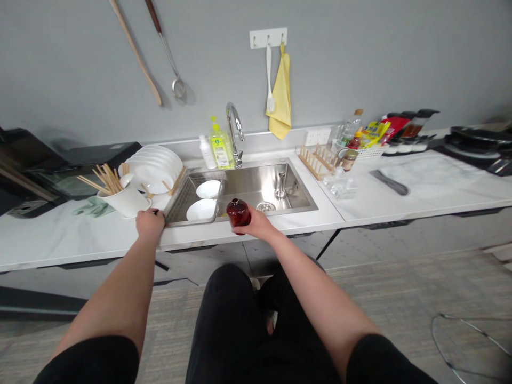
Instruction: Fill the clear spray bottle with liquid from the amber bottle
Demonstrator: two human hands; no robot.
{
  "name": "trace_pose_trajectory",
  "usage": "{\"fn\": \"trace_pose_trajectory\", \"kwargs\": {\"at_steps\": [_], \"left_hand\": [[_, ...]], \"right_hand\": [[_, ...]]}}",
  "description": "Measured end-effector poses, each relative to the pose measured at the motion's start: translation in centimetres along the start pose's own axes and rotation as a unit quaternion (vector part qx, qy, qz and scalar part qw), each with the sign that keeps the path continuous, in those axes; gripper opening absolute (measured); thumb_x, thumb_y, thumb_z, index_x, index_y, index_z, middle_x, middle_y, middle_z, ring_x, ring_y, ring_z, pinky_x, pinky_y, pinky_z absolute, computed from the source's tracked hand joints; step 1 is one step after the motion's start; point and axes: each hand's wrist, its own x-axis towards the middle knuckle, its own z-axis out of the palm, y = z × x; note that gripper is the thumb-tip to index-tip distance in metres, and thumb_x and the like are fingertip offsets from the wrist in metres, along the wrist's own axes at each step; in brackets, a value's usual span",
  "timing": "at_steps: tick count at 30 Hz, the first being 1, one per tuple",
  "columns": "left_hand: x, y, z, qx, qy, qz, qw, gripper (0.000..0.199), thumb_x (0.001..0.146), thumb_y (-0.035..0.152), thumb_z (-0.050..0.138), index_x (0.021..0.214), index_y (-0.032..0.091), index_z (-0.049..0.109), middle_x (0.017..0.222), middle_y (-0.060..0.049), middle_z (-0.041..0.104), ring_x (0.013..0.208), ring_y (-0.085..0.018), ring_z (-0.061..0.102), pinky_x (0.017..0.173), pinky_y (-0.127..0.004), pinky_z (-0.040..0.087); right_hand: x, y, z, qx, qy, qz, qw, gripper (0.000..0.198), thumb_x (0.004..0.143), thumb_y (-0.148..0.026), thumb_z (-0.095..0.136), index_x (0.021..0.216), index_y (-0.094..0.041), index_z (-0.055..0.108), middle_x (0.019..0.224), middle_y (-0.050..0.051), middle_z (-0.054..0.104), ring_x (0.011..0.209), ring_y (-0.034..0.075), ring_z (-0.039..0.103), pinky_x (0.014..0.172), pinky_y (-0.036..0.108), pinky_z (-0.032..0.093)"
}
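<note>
My right hand (259, 224) is wrapped round a dark red, see-through bottle (237, 212) with a short neck and an open mouth. It holds the bottle upright over the sink's front edge. My left hand (150, 225) is closed at the counter edge, left of the sink (256, 184). A small black piece (156, 213) shows at its fingertips, too little of it to name. Close to that hand are a white container (130, 204) of chopsticks and a wire drainer basket (180, 197). Two white bowls (201, 210) sit at the sink's left side.
White plates (154, 162) stand in a rack at the left, by a green cloth (94, 207). Behind the sink are a soap bottle (220, 149) and a faucet (236, 130). To the right are a wooden rack (316, 161), jars (349, 159) and black tongs (390, 182).
</note>
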Motion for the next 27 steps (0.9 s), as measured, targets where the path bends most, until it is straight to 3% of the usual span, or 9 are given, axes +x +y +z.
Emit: {"fn": "trace_pose_trajectory", "kwargs": {"at_steps": [7,12,13,16,18,22,27], "left_hand": [[-3.6,2.7,-1.2,-0.168,0.094,-0.055,0.980,0.025,0.100,0.045,0.071,0.097,0.021,0.064,0.084,-0.004,0.064,0.090,-0.028,0.065,0.095,-0.045,0.058],[-8.6,9.6,0.5,-0.320,0.044,0.023,0.946,0.027,0.103,0.050,0.069,0.109,0.024,0.066,0.086,-0.002,0.073,0.080,-0.021,0.073,0.080,-0.035,0.062],[-9.7,11.6,0.8,-0.359,0.031,0.047,0.932,0.029,0.102,0.052,0.071,0.109,0.024,0.066,0.087,-0.002,0.075,0.081,-0.020,0.075,0.081,-0.033,0.063],[-13.0,17.7,1.3,-0.549,-0.010,0.131,0.826,0.037,0.094,0.050,0.089,0.111,0.025,0.068,0.094,-0.004,0.079,0.090,-0.022,0.081,0.089,-0.036,0.065],[-15.0,21.1,1.2,-0.582,-0.025,0.160,0.797,0.038,0.097,0.051,0.089,0.121,0.026,0.074,0.104,-0.006,0.083,0.101,-0.024,0.083,0.096,-0.039,0.066],[-17.7,24.3,1.5,-0.587,-0.030,0.160,0.793,0.032,0.100,0.051,0.087,0.118,0.025,0.079,0.112,-0.008,0.086,0.106,-0.024,0.082,0.101,-0.041,0.067],[-18.2,24.1,2.6,-0.577,0.002,0.141,0.804,0.029,0.098,0.046,0.088,0.113,0.024,0.076,0.113,-0.009,0.086,0.104,-0.023,0.083,0.102,-0.042,0.068]], "right_hand": [[0.2,0.2,0.0,0.003,0.001,-0.008,1.000,0.086,0.068,-0.038,0.110,0.147,-0.032,0.076,0.126,0.003,0.090,0.120,0.034,0.085,0.113,0.052,0.064],[0.1,0.0,0.1,0.000,-0.001,-0.001,1.000,0.087,0.069,-0.037,0.110,0.148,-0.030,0.075,0.124,0.004,0.090,0.115,0.034,0.086,0.109,0.051,0.066],[0.0,-0.1,0.1,0.001,0.001,-0.002,1.000,0.089,0.069,-0.037,0.110,0.150,-0.030,0.074,0.125,0.004,0.090,0.116,0.034,0.086,0.109,0.051,0.066],[0.0,-0.1,0.2,-0.007,0.006,-0.008,1.000,0.092,0.069,-0.037,0.110,0.152,-0.030,0.073,0.127,0.005,0.090,0.118,0.034,0.085,0.110,0.050,0.065],[0.0,-0.1,0.3,-0.011,0.005,-0.009,1.000,0.089,0.069,-0.037,0.109,0.150,-0.030,0.073,0.126,0.003,0.089,0.117,0.033,0.085,0.108,0.048,0.065],[0.2,0.0,0.3,-0.022,0.006,-0.006,1.000,0.087,0.068,-0.036,0.109,0.147,-0.030,0.074,0.127,0.003,0.089,0.117,0.034,0.085,0.105,0.047,0.066],[0.3,0.4,0.1,-0.026,0.003,-0.011,1.000,0.088,0.068,-0.038,0.108,0.148,-0.031,0.073,0.129,0.003,0.089,0.117,0.034,0.085,0.102,0.046,0.067]]}}
